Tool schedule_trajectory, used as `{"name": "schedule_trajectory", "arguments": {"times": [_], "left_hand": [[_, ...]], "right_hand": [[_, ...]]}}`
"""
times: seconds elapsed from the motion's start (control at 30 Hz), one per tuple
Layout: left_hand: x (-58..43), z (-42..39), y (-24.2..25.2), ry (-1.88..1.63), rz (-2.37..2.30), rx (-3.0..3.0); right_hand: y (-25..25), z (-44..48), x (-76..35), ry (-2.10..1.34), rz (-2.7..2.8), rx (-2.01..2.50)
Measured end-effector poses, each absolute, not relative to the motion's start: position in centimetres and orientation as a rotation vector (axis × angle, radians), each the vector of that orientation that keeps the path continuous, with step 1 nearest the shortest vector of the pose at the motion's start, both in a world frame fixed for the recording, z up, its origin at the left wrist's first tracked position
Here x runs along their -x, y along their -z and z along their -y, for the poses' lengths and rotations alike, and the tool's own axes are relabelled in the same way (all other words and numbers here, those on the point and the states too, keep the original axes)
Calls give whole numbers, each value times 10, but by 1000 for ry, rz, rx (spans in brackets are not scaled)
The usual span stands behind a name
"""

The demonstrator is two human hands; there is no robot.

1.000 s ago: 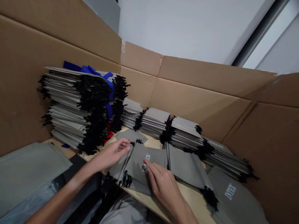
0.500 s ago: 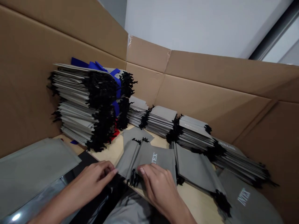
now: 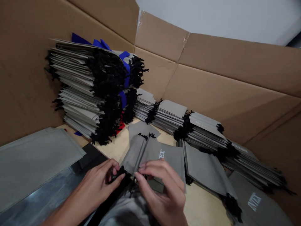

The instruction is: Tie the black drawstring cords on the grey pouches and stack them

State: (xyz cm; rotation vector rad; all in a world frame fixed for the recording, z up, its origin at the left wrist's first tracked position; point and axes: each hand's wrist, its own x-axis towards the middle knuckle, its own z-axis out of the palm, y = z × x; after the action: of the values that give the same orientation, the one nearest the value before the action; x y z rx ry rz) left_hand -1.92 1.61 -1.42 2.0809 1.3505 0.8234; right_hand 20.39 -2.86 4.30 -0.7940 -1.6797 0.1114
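Note:
My left hand (image 3: 98, 182) pinches a black drawstring cord (image 3: 116, 174) at the lower end of a grey drawstring pouch (image 3: 160, 158) printed with white lettering. My right hand (image 3: 161, 188) grips the same pouch near its lower edge, with the fingers curled over the fabric. The two hands sit close together, and they hide the end of the cord. Another flat grey pouch (image 3: 205, 169) lies just to the right, and a third (image 3: 141, 130) lies beyond the hands on the light wooden table (image 3: 113, 155).
Tall stacks of grey pouches with black cords (image 3: 80, 84) rise at the left, with blue and red pieces among them. Lower stacks (image 3: 171, 114) line the back. Cardboard walls (image 3: 235, 62) surround the table. Large grey sheets (image 3: 35, 157) lie at the lower left.
My hands have come closer together, and the left one has taken the black cord. The whole view has shifted, so the stacks appear further right and higher up.

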Motion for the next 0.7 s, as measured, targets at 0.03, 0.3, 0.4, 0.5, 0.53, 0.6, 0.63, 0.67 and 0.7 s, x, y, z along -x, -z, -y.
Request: {"name": "schedule_trajectory", "arguments": {"times": [0.03,0.3,0.4,0.5,0.53,0.6,0.63,0.67,0.7], "left_hand": [[19,-16,12,-816,-1357,-2079],[14,-14,3,-771,-1326,-2072],[14,-14,1,-761,-1320,-2076],[15,-16,4,-721,-1355,-2082],[16,-17,6,-708,-1369,-2088],[18,-19,12,-689,-1392,-2105],[19,-19,15,-682,-1397,-2114],[20,-20,18,-680,-1399,-2122],[21,-20,19,-681,-1398,-2130]], "right_hand": [[-44,32,-201,-97,1654,784],[-61,44,-180,-13,1413,681],[-69,48,-176,15,1392,700],[-69,51,-178,72,1455,701],[-68,53,-180,98,1463,704],[-63,57,-184,139,1462,737],[-60,59,-186,158,1472,766],[-58,62,-188,189,1526,796],[-57,64,-189,238,1629,816]]}}
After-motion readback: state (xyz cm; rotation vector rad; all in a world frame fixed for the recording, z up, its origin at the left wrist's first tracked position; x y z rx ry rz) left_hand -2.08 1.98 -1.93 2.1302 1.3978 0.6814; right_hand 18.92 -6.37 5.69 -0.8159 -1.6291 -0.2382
